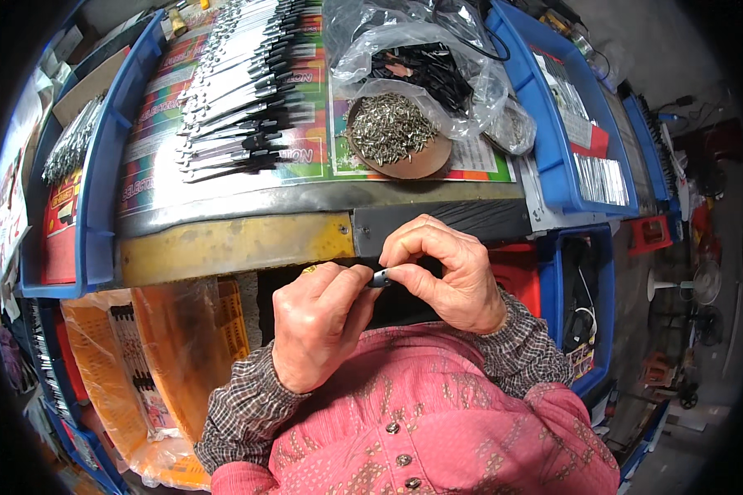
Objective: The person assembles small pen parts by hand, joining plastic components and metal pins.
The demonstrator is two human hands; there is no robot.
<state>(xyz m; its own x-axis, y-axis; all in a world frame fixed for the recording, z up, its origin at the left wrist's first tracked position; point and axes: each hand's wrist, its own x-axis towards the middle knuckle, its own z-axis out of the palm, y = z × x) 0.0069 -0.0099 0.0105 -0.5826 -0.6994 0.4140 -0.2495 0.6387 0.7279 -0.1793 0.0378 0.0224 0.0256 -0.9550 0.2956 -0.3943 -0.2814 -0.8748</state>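
Close in front of my body, my left hand (318,318) pinches a small dark cylindrical piece (378,279) between thumb and fingers. My right hand (450,276) is closed too, its thumb and forefinger meeting at the other end of the piece; anything smaller between those fingertips is hidden. Beyond my hands, a shallow brown bowl (413,165) is heaped with small metal pins (392,128). Behind it lies an open clear plastic bag (479,115) of black parts (450,74). Slim silver rods with black ends (239,91) lie in a long row to the left.
Blue trays stand at the left (99,190) and right (553,140) of the worktop, holding thin rods and silver pieces. The worktop's yellowish front edge (239,249) runs just beyond my hands. Below left is an orange plastic-lined basket (190,355); below right, a blue bin (607,305).
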